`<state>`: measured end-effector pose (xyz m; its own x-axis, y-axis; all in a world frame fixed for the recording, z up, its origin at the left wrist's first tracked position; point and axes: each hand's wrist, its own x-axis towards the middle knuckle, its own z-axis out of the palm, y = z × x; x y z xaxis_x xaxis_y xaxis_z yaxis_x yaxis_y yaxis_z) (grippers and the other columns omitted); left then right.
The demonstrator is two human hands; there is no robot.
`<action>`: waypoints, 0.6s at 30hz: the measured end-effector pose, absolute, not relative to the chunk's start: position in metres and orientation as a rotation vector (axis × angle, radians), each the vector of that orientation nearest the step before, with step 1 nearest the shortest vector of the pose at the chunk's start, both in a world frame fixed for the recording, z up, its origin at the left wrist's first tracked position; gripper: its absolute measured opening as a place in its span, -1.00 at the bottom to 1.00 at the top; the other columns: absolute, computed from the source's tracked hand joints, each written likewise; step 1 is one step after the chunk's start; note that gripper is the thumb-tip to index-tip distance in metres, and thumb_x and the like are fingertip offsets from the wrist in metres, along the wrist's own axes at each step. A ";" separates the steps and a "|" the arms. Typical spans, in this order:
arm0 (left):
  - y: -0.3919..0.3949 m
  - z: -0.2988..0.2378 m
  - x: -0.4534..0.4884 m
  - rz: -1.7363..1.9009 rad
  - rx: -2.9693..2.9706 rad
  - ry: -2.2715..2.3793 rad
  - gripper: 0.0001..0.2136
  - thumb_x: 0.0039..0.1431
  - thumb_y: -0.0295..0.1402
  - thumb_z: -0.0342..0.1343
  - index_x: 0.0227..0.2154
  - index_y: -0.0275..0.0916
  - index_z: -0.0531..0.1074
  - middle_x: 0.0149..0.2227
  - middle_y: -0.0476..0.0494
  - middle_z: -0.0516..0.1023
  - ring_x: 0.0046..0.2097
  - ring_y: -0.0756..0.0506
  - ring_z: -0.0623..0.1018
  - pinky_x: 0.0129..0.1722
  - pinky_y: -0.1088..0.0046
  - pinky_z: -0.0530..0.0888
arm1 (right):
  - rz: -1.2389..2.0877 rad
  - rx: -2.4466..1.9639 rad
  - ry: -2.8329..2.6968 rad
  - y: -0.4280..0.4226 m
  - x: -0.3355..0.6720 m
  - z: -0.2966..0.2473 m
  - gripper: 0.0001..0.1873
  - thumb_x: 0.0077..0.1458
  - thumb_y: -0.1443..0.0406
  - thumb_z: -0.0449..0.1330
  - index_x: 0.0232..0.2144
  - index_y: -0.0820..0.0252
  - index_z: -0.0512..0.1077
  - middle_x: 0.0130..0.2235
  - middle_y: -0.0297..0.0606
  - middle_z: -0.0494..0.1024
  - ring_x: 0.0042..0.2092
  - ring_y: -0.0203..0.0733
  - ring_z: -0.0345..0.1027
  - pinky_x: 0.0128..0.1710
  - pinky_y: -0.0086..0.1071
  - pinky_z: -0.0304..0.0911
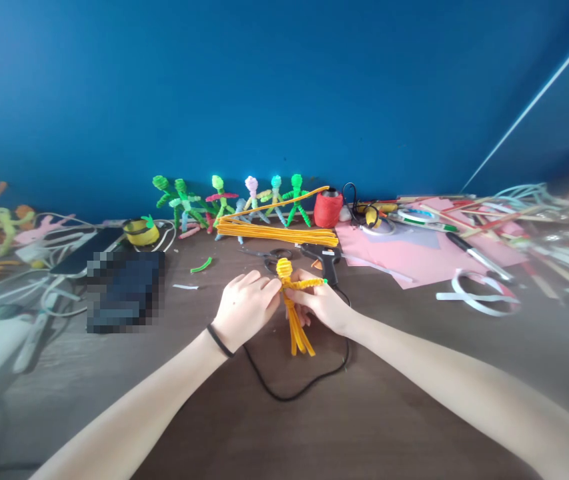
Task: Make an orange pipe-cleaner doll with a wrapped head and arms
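Between my two hands, above the dark table, is a yellow-orange pipe cleaner figure (285, 269) with a coiled round head. One arm of it points right and ends in a green tip; straight loose stems hang down below. My left hand (248, 301), with a black band at the wrist, is closed, its fingertips pinching the figure's left side. My right hand (321, 301) grips the body from the right, thumb in front, the other fingers partly hidden behind it. Just beyond the hands lie a pair of scissors (279, 254) and a black glue gun (328, 257).
Behind these lies a bundle of orange pipe cleaners (279, 233). Several finished figures (297, 200) lean on the blue wall beside a red spool (328, 209). Pink paper (404, 263) and a marker (479, 256) are right; phones (129, 290) and a tape roll (141, 233) left. A black cable (289, 399) loops in front.
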<state>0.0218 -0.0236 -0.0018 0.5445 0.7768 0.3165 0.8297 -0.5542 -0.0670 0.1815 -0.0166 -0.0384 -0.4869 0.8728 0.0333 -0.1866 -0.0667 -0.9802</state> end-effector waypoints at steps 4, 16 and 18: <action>-0.021 0.004 0.024 -0.482 -2.764 -1.810 -0.85 0.01 -0.38 -0.10 -0.57 -0.22 0.33 -0.53 -0.08 0.43 -0.45 -0.06 0.40 -0.48 0.47 0.19 | 1.631 -0.810 -1.425 -0.018 0.181 -0.037 -0.78 -0.01 0.21 0.10 -0.43 0.18 0.12 -0.65 -0.47 0.37 -0.71 -0.39 0.20 -0.76 -0.54 0.08; -0.017 0.013 0.023 -1.098 -3.276 -2.877 -0.83 -0.08 -0.32 0.02 -0.65 -0.31 0.30 -0.66 0.05 0.30 -0.57 0.08 0.23 -0.52 0.52 0.16 | 1.571 -0.882 -1.467 -0.019 0.181 -0.036 -0.81 0.00 0.20 0.09 -0.43 0.16 0.15 -0.65 -0.46 0.34 -0.71 -0.37 0.21 -0.76 -0.51 0.09; -0.016 0.013 0.022 -1.192 -3.245 -2.994 -0.85 -0.10 -0.33 0.05 -0.62 -0.31 0.31 -0.64 0.05 0.30 -0.57 0.09 0.23 -0.54 0.52 0.15 | 1.566 -0.883 -1.465 -0.019 0.181 -0.037 -0.80 0.00 0.20 0.10 -0.43 0.16 0.15 -0.66 -0.47 0.33 -0.71 -0.37 0.20 -0.76 -0.51 0.08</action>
